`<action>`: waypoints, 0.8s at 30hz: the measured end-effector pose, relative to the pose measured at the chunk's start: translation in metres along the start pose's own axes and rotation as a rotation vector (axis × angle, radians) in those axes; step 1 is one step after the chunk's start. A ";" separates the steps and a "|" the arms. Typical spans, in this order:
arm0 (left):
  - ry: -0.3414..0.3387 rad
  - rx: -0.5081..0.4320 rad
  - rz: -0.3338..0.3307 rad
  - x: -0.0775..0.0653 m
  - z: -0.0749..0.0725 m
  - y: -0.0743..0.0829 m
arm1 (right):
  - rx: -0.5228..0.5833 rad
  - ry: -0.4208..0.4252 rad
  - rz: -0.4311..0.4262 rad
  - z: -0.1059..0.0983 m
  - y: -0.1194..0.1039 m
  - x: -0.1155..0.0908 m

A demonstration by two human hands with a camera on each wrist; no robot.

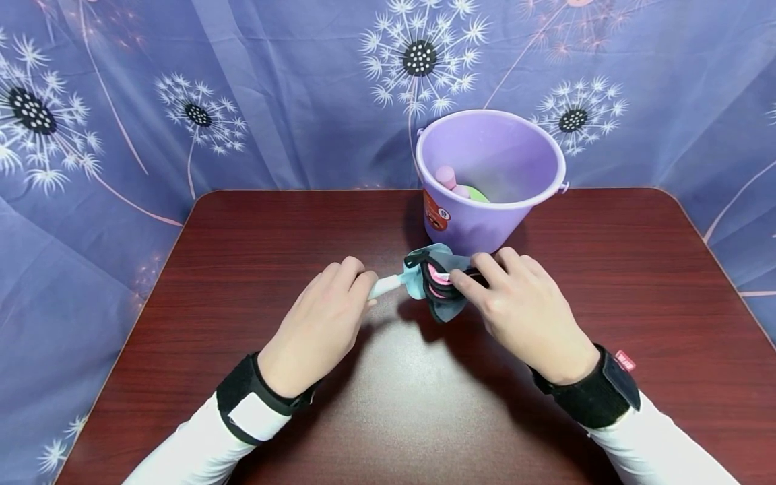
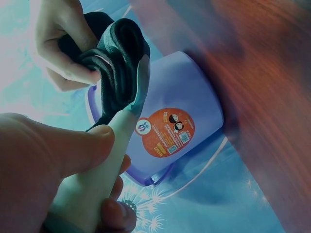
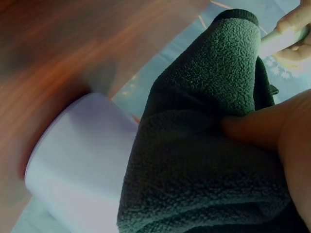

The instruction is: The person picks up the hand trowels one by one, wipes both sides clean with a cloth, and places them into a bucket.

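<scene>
My left hand (image 1: 321, 320) grips the white handle (image 2: 95, 179) of a light-blue shovel-like tool (image 1: 414, 277), thumb along the top in the left wrist view. A dark grey-green fleece cloth (image 3: 209, 165), folded in layers with black edging and some pink showing, lies against the tool's head and hides part of it. My right hand (image 1: 527, 310) pinches that cloth, with a finger pressed into the folds in the right wrist view. Both hands hold these things above the table, just in front of the bucket. The exact shape of the tool's head is partly hidden.
A purple bucket (image 1: 473, 225) with an orange label stands at the table's back edge. Inside it are a pink piece (image 1: 445, 176) and a green piece (image 1: 475, 195). The dark red wooden table (image 1: 254, 242) meets a blue dandelion-print cloth (image 1: 291, 101) behind.
</scene>
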State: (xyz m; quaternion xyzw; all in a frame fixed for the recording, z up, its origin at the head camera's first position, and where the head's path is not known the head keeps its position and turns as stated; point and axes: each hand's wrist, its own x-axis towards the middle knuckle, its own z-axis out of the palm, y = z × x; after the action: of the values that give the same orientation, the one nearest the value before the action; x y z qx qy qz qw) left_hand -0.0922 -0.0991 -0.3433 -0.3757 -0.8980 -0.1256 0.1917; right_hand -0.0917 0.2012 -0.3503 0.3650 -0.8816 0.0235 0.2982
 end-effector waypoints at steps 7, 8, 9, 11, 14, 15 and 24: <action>-0.009 0.001 0.003 0.000 0.002 0.001 | 0.007 -0.041 -0.031 -0.001 -0.004 0.000; -0.008 0.000 0.003 0.000 0.002 0.002 | 0.008 -0.046 -0.036 -0.001 -0.005 0.000; -0.009 0.000 0.003 0.000 0.002 0.002 | 0.007 -0.052 -0.042 -0.002 -0.005 0.000; -0.009 -0.002 0.003 0.000 0.002 0.003 | 0.006 -0.058 -0.054 -0.002 -0.005 0.000; -0.016 -0.004 0.004 0.000 0.003 0.003 | 0.006 -0.062 -0.070 -0.002 -0.007 0.001; -0.019 -0.003 0.004 0.000 0.003 0.004 | 0.006 -0.063 -0.075 -0.002 -0.007 0.001; -0.029 -0.005 0.008 -0.001 0.003 0.005 | 0.013 -0.069 -0.097 -0.004 -0.010 0.002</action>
State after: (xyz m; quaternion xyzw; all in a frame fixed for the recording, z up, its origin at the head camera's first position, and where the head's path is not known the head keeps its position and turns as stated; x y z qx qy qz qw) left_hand -0.0889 -0.0947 -0.3462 -0.3816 -0.8987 -0.1218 0.1784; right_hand -0.0840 0.1933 -0.3476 0.4100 -0.8724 0.0024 0.2662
